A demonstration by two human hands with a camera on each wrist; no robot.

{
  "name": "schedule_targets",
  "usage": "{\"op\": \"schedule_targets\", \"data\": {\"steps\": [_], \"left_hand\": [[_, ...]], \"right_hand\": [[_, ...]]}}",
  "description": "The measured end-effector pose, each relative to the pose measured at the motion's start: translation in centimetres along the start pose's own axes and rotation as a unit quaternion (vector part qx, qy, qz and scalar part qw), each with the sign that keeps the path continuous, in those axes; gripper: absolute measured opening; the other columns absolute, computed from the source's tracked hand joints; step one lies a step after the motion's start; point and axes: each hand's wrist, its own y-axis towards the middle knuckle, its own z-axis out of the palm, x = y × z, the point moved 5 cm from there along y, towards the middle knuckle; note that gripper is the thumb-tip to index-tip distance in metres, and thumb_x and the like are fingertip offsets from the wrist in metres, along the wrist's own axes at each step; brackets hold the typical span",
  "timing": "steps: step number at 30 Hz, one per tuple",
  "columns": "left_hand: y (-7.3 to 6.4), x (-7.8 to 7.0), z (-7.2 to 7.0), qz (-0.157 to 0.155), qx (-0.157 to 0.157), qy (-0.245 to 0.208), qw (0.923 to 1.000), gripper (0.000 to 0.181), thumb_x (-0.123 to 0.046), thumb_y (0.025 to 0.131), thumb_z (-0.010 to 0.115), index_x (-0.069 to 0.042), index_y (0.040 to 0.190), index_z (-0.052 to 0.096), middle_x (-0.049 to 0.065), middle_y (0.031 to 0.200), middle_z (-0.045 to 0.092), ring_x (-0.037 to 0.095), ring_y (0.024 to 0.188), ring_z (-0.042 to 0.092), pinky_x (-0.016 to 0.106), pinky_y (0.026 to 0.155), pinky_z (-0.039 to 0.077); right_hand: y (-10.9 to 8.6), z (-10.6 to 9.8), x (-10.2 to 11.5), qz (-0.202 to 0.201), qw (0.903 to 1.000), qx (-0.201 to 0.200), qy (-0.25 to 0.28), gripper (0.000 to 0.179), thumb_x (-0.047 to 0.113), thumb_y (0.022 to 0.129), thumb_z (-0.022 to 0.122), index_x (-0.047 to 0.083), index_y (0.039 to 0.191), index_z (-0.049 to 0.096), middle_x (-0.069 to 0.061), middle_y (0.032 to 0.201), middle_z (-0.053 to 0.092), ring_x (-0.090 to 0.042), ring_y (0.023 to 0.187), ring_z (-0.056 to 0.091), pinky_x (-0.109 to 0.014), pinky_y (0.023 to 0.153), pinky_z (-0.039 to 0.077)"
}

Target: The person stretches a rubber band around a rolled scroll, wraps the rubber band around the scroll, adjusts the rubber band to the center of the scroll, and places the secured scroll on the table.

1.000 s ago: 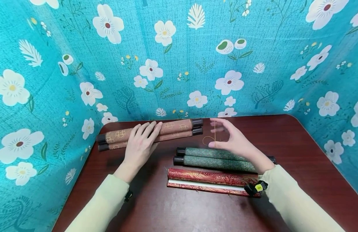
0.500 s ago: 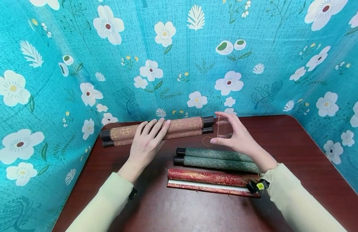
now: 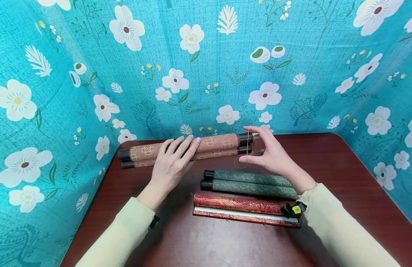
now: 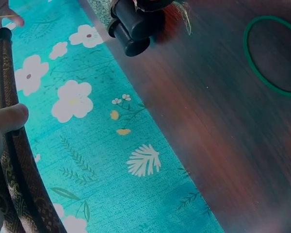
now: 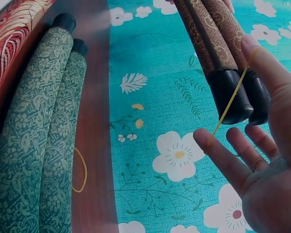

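Observation:
In the head view my left hand (image 3: 170,163) lies over a brown patterned scroll (image 3: 216,144), two rolls side by side with black end knobs, and grips it with the thumb beneath. The scroll is raised off the table and its right end reaches my right hand (image 3: 274,154). Those fingers are spread from the thumb, stretching a thin yellow rubber band (image 5: 230,102). In the right wrist view the band crosses in front of the black knobs (image 5: 231,97); I cannot tell whether they are inside the loop.
A green scroll (image 3: 249,183) lies below the right hand, partly hidden by that forearm. A red scroll (image 3: 239,204) with a white strip lies nearer. Another yellow rubber band (image 3: 240,162) rests on the dark table (image 3: 206,244). A green loop (image 4: 249,53) shows in the left wrist view.
The left hand has carried the brown scroll to the right and slightly up, so its right knobs now overlap the stretched band. The right hand has risen slightly, its fingers still spread.

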Motion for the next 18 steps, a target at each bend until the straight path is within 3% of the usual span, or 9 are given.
{"op": "schedule_targets", "data": {"steps": [8, 11, 14, 16, 18], "left_hand": [[0.14, -0.19, 0.07, 0.001, 0.001, -0.005, 1.0000, 0.077, -0.035, 0.084, 0.094, -0.012, 0.150, 0.062, 0.010, 0.138, 0.070, 0.031, 0.120, 0.066, 0.050, 0.100, 0.054], [0.14, -0.25, 0.08, 0.002, -0.004, -0.015, 0.9999, 0.078, -0.034, 0.083, 0.095, -0.011, 0.150, 0.063, 0.010, 0.137, 0.071, 0.033, 0.119, 0.067, 0.051, 0.099, 0.054], [0.13, -0.33, 0.11, 0.001, -0.004, -0.019, 0.9998, 0.077, -0.034, 0.083, 0.094, -0.011, 0.150, 0.063, 0.010, 0.137, 0.071, 0.033, 0.119, 0.067, 0.051, 0.099, 0.054], [0.15, -0.43, 0.16, 0.003, 0.000, -0.016, 0.9999, 0.075, -0.034, 0.085, 0.093, -0.012, 0.150, 0.063, 0.010, 0.138, 0.070, 0.032, 0.119, 0.067, 0.051, 0.100, 0.054], [0.12, -0.52, 0.24, 0.005, 0.003, -0.014, 0.9999, 0.074, -0.034, 0.086, 0.092, -0.012, 0.151, 0.062, 0.009, 0.139, 0.070, 0.032, 0.120, 0.067, 0.051, 0.100, 0.054]], "right_hand": [[0.35, 0.12, 0.40, -0.004, 0.9997, 0.003, -0.024, 0.090, 0.029, 0.082, 0.096, 0.024, 0.159, 0.048, -0.009, 0.152, 0.052, -0.031, 0.133, 0.055, -0.063, 0.104, 0.047], [0.42, 0.22, 0.57, -0.004, 0.9999, 0.010, -0.012, 0.089, 0.027, 0.083, 0.095, 0.023, 0.158, 0.048, -0.011, 0.149, 0.053, -0.030, 0.126, 0.061, -0.058, 0.102, 0.054], [0.58, 0.39, 0.64, -0.002, 0.9998, 0.021, 0.004, 0.088, 0.024, 0.084, 0.095, 0.022, 0.158, 0.048, -0.012, 0.144, 0.052, -0.028, 0.111, 0.068, -0.048, 0.091, 0.063], [0.70, 0.52, 0.68, -0.003, 0.9996, 0.028, 0.006, 0.086, 0.023, 0.084, 0.095, 0.023, 0.157, 0.049, -0.012, 0.141, 0.051, -0.027, 0.102, 0.070, -0.045, 0.084, 0.065], [0.85, 0.62, 0.79, -0.009, 0.9994, 0.032, -0.008, 0.084, 0.025, 0.084, 0.095, 0.023, 0.155, 0.051, -0.011, 0.142, 0.051, -0.026, 0.103, 0.067, -0.045, 0.084, 0.064]]}}
